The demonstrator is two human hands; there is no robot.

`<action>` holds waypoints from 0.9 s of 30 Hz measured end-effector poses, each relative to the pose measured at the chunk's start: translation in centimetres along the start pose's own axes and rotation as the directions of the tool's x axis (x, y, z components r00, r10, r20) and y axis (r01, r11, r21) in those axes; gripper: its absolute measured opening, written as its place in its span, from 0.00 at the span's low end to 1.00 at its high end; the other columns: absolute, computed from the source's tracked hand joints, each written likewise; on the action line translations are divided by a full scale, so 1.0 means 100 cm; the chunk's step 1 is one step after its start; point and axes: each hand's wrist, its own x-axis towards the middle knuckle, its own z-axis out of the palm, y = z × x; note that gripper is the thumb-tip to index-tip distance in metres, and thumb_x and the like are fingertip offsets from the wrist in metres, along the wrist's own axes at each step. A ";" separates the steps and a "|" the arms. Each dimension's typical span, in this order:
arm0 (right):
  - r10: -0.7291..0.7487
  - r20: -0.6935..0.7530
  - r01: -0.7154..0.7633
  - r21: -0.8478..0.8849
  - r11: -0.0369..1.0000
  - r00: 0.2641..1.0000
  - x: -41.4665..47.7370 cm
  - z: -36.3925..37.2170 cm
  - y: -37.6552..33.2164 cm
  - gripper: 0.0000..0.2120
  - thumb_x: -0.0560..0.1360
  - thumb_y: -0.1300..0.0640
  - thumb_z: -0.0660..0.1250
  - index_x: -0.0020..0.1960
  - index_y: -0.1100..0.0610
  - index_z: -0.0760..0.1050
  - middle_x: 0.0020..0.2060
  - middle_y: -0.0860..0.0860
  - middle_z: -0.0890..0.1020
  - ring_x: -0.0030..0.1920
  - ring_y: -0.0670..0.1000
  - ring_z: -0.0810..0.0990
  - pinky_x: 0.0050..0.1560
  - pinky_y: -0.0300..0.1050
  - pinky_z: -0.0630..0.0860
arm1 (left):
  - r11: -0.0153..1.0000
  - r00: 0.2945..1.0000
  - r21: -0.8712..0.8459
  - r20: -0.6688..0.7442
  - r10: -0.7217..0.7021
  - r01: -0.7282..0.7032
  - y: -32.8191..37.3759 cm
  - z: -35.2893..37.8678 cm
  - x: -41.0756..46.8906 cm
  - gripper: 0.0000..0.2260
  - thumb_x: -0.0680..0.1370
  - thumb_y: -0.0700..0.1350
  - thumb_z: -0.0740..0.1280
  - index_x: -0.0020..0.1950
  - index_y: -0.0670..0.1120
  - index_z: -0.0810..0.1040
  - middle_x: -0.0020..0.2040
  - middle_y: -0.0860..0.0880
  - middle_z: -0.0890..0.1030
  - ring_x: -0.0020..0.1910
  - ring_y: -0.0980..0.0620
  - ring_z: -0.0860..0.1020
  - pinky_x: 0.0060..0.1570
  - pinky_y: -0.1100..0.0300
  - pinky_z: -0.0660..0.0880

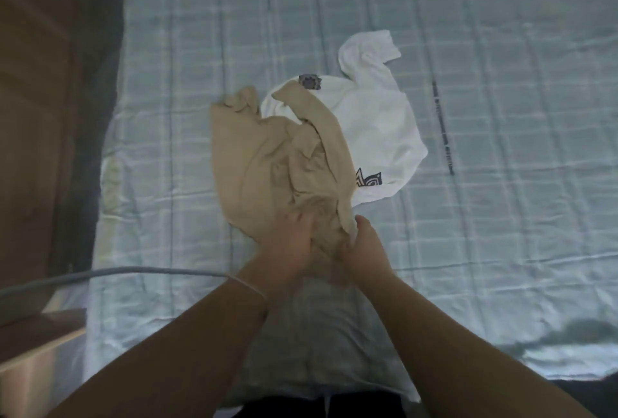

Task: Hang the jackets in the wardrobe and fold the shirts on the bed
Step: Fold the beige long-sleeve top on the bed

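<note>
Pale blue checked bedsheet [468, 250] fills most of the view, wrinkled, with wooden furniture [36, 116] along the left edge.

Both hands meet at the near end of a beige shirt [264, 163]. Left hand [284, 250]: fingers curled into the bunched cloth, gripping it; a thin band circles the wrist. Right hand [363, 247]: thumb and fingers pinching the same gathered edge just beside the left hand. The two hands are touching or nearly so, with fabric bunched between them. Both forearms are bare and reach in from the bottom of the frame.

Beige shirt is crumpled, not flat; it spreads away from the hands across the sheet, with one sleeve or flap lying over the neighbouring garment.

White shirt [381, 123] lies just beyond and to the right, partly under the beige one. Also rumpled, one sleeve thrown out toward the far side. Dark printed marks show at its near hem and near the collar; the design is too blurred to read.

Grey cable [100, 273] crosses the lower left of the bed, running off the left edge. Picture is soft with motion blur.
</note>
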 end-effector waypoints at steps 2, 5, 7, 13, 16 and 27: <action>-0.006 -0.004 0.006 0.044 0.999 1.000 0.025 0.010 0.003 0.18 0.70 0.48 0.62 0.59 0.50 0.70 0.52 0.50 0.79 0.54 0.56 0.80 0.55 0.54 0.77 | 0.999 0.999 0.018 -0.018 -0.031 0.032 0.002 0.019 0.015 0.28 0.77 0.49 0.64 0.76 0.49 0.62 0.68 0.44 0.70 0.67 0.41 0.70 0.63 0.48 0.71; -0.004 -0.035 0.010 0.149 0.989 0.999 0.038 0.016 -0.002 0.17 0.73 0.54 0.67 0.60 0.55 0.70 0.48 0.49 0.76 0.49 0.53 0.77 0.46 0.46 0.72 | 0.991 0.989 -0.046 -0.069 -0.131 0.128 0.005 0.034 0.026 0.25 0.78 0.47 0.64 0.75 0.48 0.62 0.68 0.43 0.68 0.66 0.40 0.70 0.63 0.46 0.69; 0.039 0.044 -0.046 0.180 0.983 0.998 0.037 0.015 -0.006 0.25 0.71 0.46 0.67 0.63 0.58 0.69 0.50 0.53 0.76 0.50 0.54 0.76 0.47 0.44 0.68 | 0.969 0.972 -0.161 -0.108 -0.208 0.189 0.007 0.037 0.029 0.21 0.80 0.46 0.61 0.72 0.50 0.62 0.66 0.43 0.70 0.63 0.40 0.72 0.60 0.45 0.72; -0.007 0.186 -0.025 0.171 0.985 0.982 0.015 -0.008 -0.004 0.18 0.62 0.44 0.64 0.47 0.52 0.77 0.36 0.46 0.80 0.47 0.55 0.82 0.43 0.43 0.74 | 0.864 0.971 -0.478 -0.082 -0.223 0.158 0.014 0.020 0.016 0.21 0.79 0.47 0.64 0.72 0.47 0.67 0.60 0.41 0.78 0.60 0.42 0.77 0.60 0.48 0.73; -0.124 0.206 0.087 0.180 0.980 0.971 -0.004 -0.031 0.000 0.13 0.68 0.51 0.70 0.52 0.51 0.79 0.40 0.45 0.83 0.43 0.45 0.82 0.44 0.39 0.78 | 0.775 0.944 -0.605 -0.113 -0.310 0.182 0.033 -0.003 -0.007 0.09 0.81 0.52 0.62 0.57 0.49 0.73 0.44 0.49 0.78 0.47 0.47 0.79 0.45 0.56 0.74; -0.358 0.225 0.312 0.217 0.925 0.906 -0.106 -0.107 0.005 0.09 0.73 0.65 0.65 0.44 0.51 0.79 0.35 0.46 0.83 0.35 0.44 0.79 0.36 0.40 0.74 | 0.613 0.956 -0.779 -0.065 -0.287 0.131 0.118 -0.071 -0.105 0.04 0.78 0.47 0.67 0.48 0.48 0.76 0.41 0.50 0.78 0.41 0.50 0.77 0.39 0.59 0.72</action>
